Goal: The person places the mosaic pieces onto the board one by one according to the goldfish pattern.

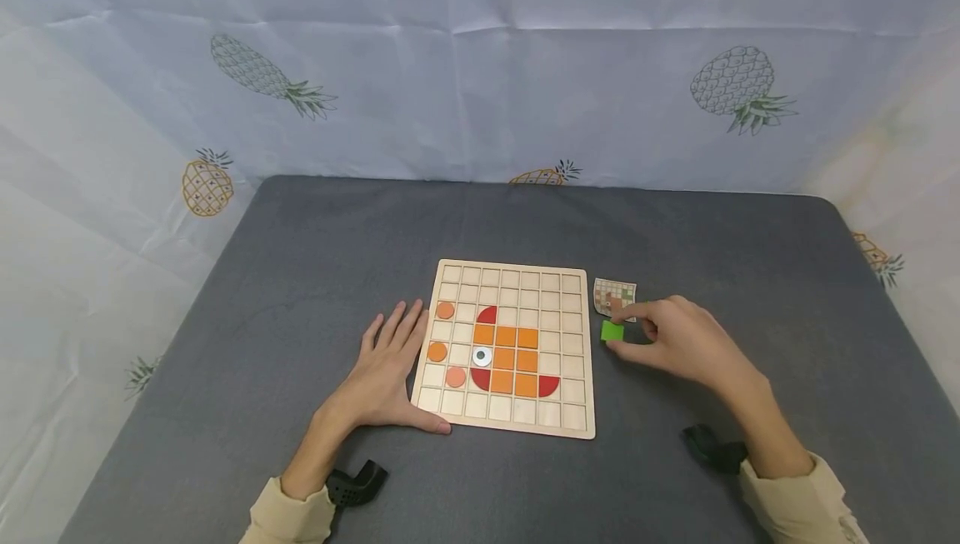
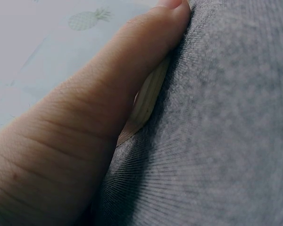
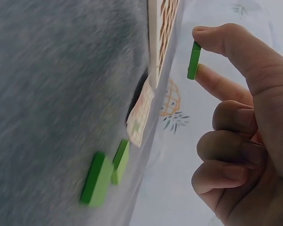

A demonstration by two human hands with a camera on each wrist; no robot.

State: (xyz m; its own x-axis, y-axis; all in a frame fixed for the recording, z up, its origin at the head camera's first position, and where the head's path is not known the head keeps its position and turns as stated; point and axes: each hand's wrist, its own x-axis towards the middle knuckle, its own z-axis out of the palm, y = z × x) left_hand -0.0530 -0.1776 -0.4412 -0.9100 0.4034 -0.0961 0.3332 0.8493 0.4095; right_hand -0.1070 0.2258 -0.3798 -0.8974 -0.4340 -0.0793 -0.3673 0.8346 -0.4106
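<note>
A green square tile is pinched between the thumb and index finger of my right hand, just off the board's right edge. The right wrist view shows the same green tile edge-on, held above the table, with the other fingers curled in. My left hand rests against the left edge of the wooden grid board, fingers straight and thumb along the lower edge. On the board lie orange squares, red quarter-circles, orange discs and a white eye disc.
A small pattern card lies right of the board, near the right hand. Two more green pieces lie on the grey table in the right wrist view; the right hand hides them in the head view. A pineapple-print cloth hangs behind.
</note>
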